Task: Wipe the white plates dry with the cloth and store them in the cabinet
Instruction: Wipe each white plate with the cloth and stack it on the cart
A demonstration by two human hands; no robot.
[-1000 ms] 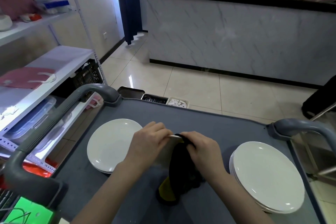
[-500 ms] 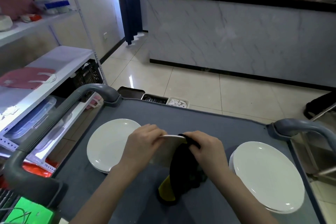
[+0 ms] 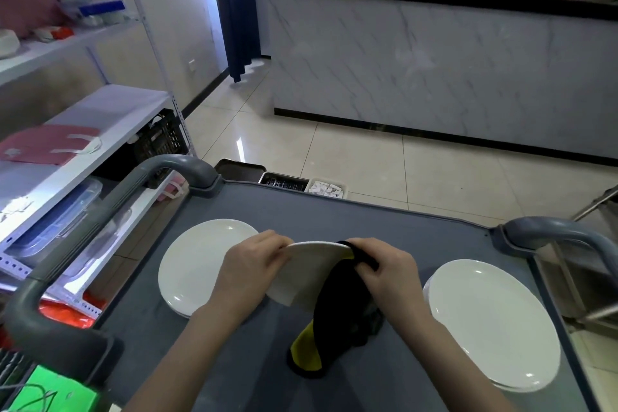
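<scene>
While atop grey cart (image 3: pixel 384 221), L plates (image 3: pixel 197 264), R plates (image 3: pixel 491 324); marble counter (image 3: pixel 434 77) beyond.

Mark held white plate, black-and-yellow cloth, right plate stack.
Held white round plate (image 3: pixel 301 274), head view, bare face.
Black-and-yellow cloth (image 3: pixel 337 311), head view, black hanging part.
Right stack of white plates (image 3: pixel 491 321), head view, top plate's centre.

The cloth (image 3: pixel 341 304) drapes your plate's (image 3: pixel 307 264) right edge. One stack (image 3: pixel 197 264) lies left of that plate, another stack (image 3: pixel 485 321) right.

The left grip (image 3: pixel 254 274) and right grip (image 3: pixel 391 278) are bare, as are both slender forearms (image 3: pixel 174 354).
</scene>
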